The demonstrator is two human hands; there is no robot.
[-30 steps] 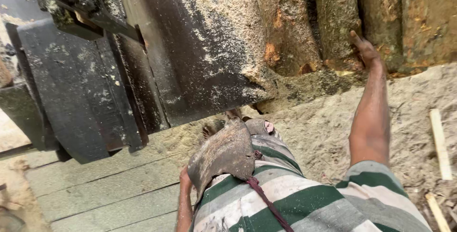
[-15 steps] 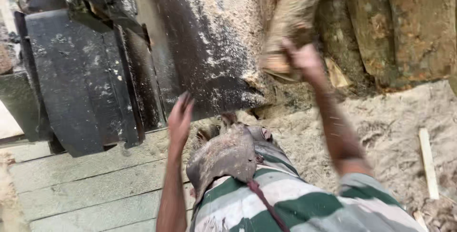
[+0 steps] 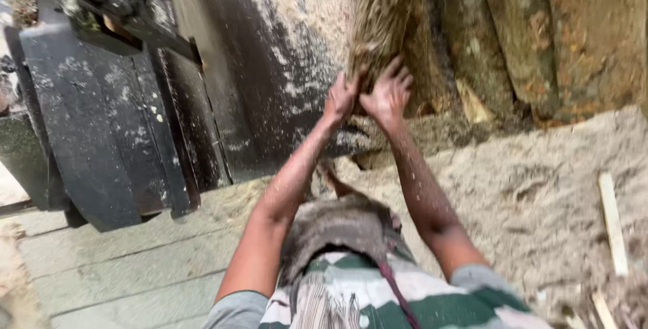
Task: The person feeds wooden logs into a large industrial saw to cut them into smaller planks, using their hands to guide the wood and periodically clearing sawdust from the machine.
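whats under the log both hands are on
Under the log, below the left hand and right hand, lies a bed of sawdust. The log's lower end is covered by the hands, so whether it rests there cannot be seen.

No packages, labels, signs or screens visible anywhere in view

Both arms stretched forward, left hand (image 3: 339, 98) and right hand (image 3: 387, 93) side by side, gripping lower end of a bark-covered log (image 3: 385, 18). More logs (image 3: 540, 39) stacked right. Sawdust pile (image 3: 526, 194) below, dark dusty saw machine (image 3: 101, 120) at left.
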